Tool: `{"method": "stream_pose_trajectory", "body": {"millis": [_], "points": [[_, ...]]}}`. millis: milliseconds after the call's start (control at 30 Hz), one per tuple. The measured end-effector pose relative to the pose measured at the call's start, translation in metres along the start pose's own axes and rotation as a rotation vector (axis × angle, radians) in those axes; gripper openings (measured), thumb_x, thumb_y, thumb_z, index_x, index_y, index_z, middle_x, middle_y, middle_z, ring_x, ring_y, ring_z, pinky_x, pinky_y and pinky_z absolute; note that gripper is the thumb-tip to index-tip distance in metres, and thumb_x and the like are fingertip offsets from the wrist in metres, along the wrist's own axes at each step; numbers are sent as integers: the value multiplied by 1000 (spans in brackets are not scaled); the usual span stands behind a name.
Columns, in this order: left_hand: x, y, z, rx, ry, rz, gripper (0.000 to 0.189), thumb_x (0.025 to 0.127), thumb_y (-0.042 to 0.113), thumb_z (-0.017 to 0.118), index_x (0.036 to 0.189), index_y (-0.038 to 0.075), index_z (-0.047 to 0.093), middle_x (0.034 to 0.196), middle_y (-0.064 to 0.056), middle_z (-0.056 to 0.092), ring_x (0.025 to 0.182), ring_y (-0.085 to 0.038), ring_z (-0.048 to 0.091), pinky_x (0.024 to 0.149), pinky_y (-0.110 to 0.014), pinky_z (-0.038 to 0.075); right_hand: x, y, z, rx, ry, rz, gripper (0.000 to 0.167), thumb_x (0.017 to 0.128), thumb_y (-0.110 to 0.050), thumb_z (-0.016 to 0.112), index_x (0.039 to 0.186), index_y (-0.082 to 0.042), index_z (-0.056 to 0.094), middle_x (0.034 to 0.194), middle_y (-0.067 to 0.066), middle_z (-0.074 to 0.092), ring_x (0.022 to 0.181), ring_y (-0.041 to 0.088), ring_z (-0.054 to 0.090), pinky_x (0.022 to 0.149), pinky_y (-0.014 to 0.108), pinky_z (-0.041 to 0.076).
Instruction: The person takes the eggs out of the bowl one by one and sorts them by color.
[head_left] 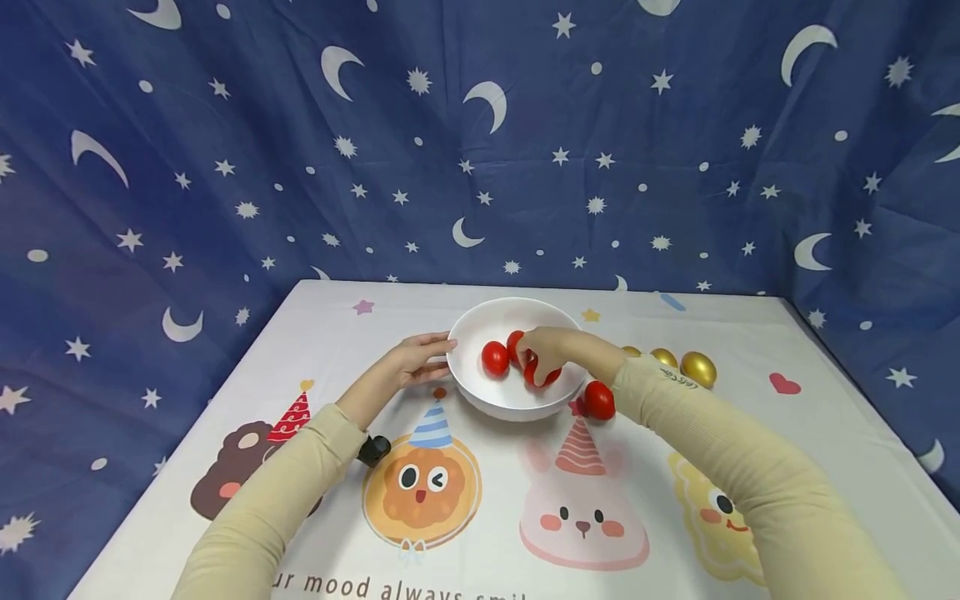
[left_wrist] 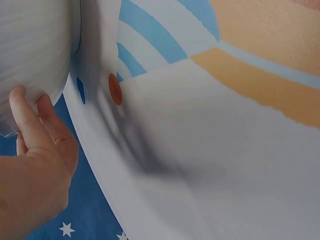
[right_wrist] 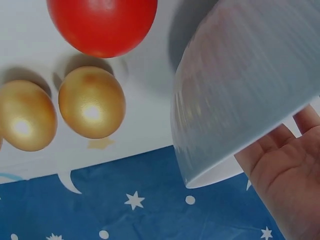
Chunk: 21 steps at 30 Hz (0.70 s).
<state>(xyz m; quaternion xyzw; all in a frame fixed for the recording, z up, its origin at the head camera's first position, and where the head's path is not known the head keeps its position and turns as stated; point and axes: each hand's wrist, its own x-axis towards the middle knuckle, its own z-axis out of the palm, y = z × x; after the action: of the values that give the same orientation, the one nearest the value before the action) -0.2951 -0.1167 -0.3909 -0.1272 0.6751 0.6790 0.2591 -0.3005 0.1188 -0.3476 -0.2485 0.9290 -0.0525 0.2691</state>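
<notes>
- Starry cloth [head_left: 480, 142] behind table [head_left: 337, 325].
- Left hand [head_left: 422, 358], fingers apart: we brace bowl [head_left: 517, 408] at 9 o'clock.
- Right hand [head_left: 558, 343] looks clamped on egg [head_left: 554, 377]: we should release low.

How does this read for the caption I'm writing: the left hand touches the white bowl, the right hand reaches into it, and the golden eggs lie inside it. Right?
No: the golden eggs lie on the table, right of the white bowl, as the head view shows. The left hand touches the bowl and the right hand reaches into it.
</notes>
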Motion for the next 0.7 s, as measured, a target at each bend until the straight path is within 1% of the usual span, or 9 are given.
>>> {"method": "stream_pose_trajectory", "body": {"millis": [167,267,400,467,600,700], "points": [[0,-1,0,11,-3,1,56,94,22,59,145,15,37,143,-14,42,103,-20,57,72,-17,60,-5,2,-1,17,14,-28,20,79,-4,72,97,-9,65,96,6,62,92,20,53,79,24,57],[1,-4,1,12,-3,-5,55,94,21,59,145,15,38,142,-14,42,98,-18,58,72,-17,60,-6,4,1,13,20,-41,21,78,-3,72,97,-9,64,94,6,61,90,20,53,75,22,56],[2,-7,0,11,5,-5,53,94,21,59,143,15,40,141,-15,43,89,-15,59,71,-17,60,-7,4,4,14,42,-62,22,78,-3,72,97,-9,63,94,5,62,91,19,53,77,22,57],[2,-6,-1,11,0,-3,53,94,22,59,143,15,40,141,-15,43,90,-15,59,72,-17,60,-8,4,4,21,53,-72,23,78,-3,73,97,-9,63,94,4,62,92,19,53,79,23,57],[1,-3,-1,0,-15,5,54,95,21,58,144,14,39,142,-14,42,98,-18,57,75,-18,60,-12,3,1,25,72,-101,24,78,-5,73,99,-9,64,94,4,64,91,19,54,79,24,58],[1,-2,1,-7,-13,12,53,94,21,58,144,13,40,141,-15,43,97,-18,58,75,-18,60,-17,2,1,15,80,-116,23,78,-5,73,99,-9,64,94,4,64,91,18,54,79,24,57]]}}
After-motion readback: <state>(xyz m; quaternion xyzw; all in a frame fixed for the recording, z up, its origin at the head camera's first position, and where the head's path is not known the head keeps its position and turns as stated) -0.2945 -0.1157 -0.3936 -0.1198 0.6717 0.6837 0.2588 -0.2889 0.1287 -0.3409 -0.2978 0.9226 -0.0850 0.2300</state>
